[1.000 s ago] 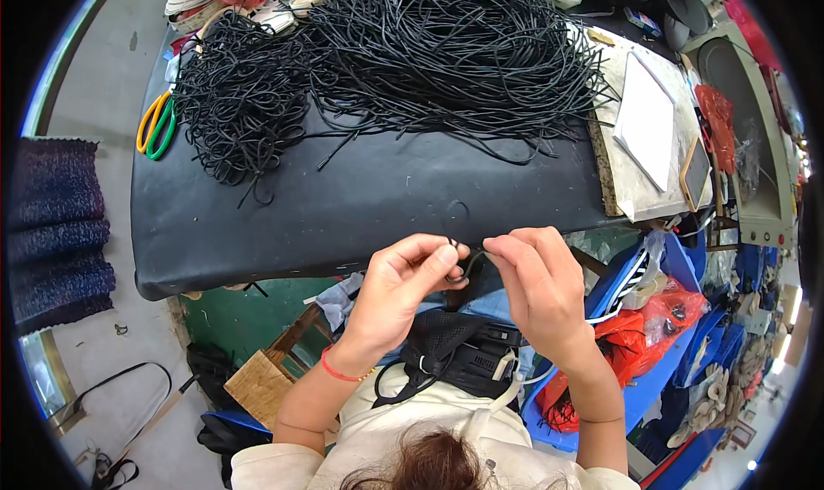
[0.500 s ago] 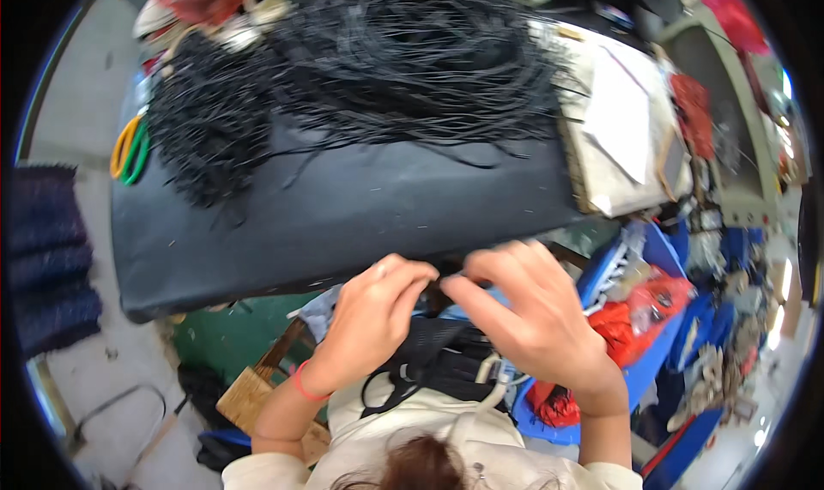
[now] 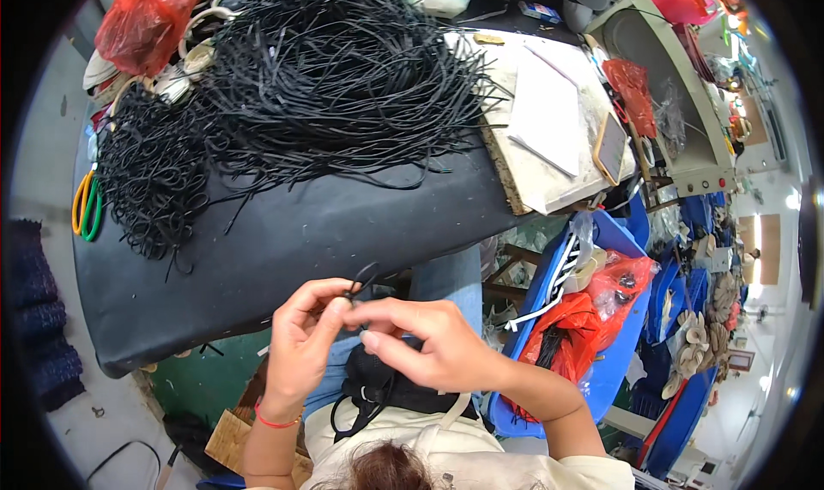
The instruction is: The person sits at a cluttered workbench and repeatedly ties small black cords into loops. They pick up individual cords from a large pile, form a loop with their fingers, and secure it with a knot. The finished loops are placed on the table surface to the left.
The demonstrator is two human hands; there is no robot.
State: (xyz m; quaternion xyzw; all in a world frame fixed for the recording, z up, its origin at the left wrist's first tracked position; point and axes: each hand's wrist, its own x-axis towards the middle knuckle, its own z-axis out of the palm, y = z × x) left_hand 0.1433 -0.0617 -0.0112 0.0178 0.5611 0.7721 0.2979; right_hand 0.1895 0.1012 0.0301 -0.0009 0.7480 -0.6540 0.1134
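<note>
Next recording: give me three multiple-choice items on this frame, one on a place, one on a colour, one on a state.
1. Where does the big heap of black cords lie?
A. on the far part of the black table top
B. in the blue crate
C. on the floor

2. What colour is the band on the left wrist?
A. green
B. red
C. white

3. What are the left hand and the right hand doing?
A. resting flat on the table
B. holding scissors
C. pinching one short black cord between their fingertips

Answers: 1 A, the heap covers the table's far side. 2 B, a thin red band circles the wrist. 3 C, both hands meet at the cord's small loop.
</note>
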